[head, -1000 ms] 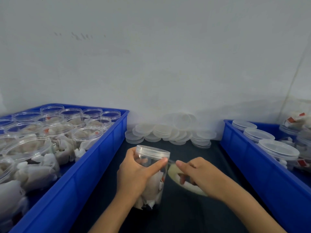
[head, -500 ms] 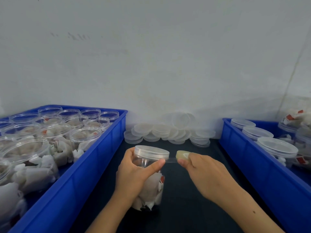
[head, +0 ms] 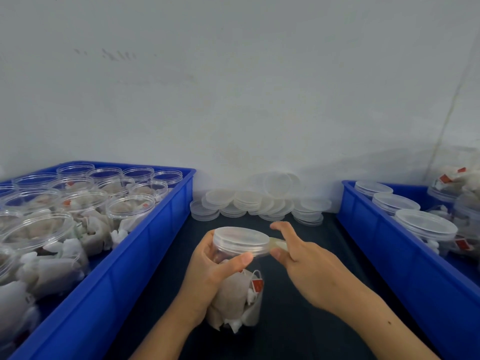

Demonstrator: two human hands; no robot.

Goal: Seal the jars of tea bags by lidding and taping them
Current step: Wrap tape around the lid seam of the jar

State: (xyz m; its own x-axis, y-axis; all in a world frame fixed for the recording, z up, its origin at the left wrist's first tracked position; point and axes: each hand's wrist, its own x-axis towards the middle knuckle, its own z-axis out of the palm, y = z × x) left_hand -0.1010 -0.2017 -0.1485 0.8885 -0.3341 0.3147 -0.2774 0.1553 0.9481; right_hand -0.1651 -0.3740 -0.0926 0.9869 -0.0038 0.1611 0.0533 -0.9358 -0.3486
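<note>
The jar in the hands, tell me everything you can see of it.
The jar is clear plastic, round, packed with pale tea bags showing a red tag. A translucent lid sits on top. It stands tilted on the dark table, the left hand gripping its upper wall; the right hand holds a tape roll against the lid's edge.

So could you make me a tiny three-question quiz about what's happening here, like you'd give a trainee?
1. True or false: the jar that the left hand grips already has its lid on.
2. What does the right hand hold against the lid's edge? A) tape roll B) scissors C) tea bag
3. Fill in: the spare lids lie stacked against the ____.

Key: 1 true; 2 A; 3 wall.
</note>
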